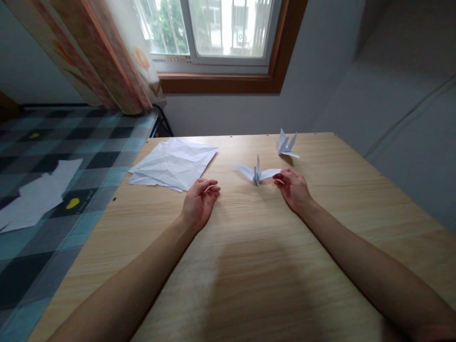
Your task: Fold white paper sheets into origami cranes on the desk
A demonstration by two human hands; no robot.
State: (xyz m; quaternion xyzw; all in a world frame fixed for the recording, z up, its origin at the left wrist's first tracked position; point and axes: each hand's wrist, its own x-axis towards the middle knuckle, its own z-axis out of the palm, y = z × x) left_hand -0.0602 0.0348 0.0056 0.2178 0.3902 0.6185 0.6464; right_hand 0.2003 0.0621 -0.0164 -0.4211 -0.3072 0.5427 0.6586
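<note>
A white folded paper crane (257, 175) with spread wings is at the middle of the wooden table (249, 218). My right hand (292, 189) pinches the tip of its right wing between thumb and fingers. The crane's left wing looks slightly blurred. To the left, my left hand (201, 199) rests on its side with loosely curled fingers apart and nothing in them. It lies just in front of a stack of creased white paper sheets (174, 161). Behind my right hand stands a second paper crane (286, 145), near the table's far edge.
Left of the table is a bed with a checked cover (117, 137), and more white paper (39, 199) lies on it. A patterned curtain (117, 57) hangs beside the window (228, 33). The wall (221, 114) rises behind the table, and a cable (402, 118) runs along the right wall.
</note>
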